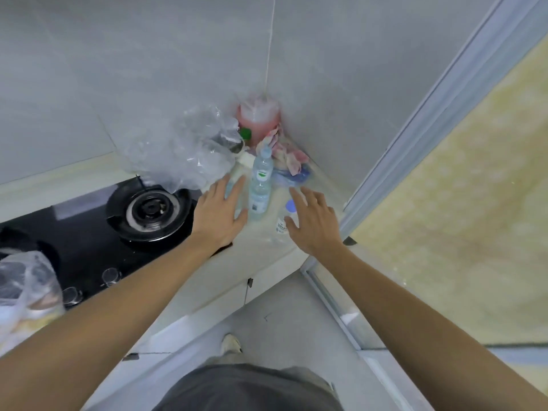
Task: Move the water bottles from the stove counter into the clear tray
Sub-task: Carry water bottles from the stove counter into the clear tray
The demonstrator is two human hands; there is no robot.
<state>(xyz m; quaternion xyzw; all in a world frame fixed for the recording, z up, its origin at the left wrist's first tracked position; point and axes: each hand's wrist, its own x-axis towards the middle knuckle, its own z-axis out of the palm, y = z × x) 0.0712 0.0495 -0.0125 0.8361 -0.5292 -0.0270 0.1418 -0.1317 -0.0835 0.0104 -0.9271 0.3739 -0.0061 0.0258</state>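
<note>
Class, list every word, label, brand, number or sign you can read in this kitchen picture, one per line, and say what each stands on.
No text can be read.
Upright clear plastic water bottle: pale label with a green mark and a barcode, too blurred to read.
Blue-capped clear bottle by the right hand: white label, dark print too blurred.
Pink-liquid jug in the corner: no label visible.

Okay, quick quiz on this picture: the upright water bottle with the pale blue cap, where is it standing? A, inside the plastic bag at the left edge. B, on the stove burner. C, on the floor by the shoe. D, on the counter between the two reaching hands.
D: the water bottle stands upright on the counter, with the left hand and right hand open on either side of it.
</note>
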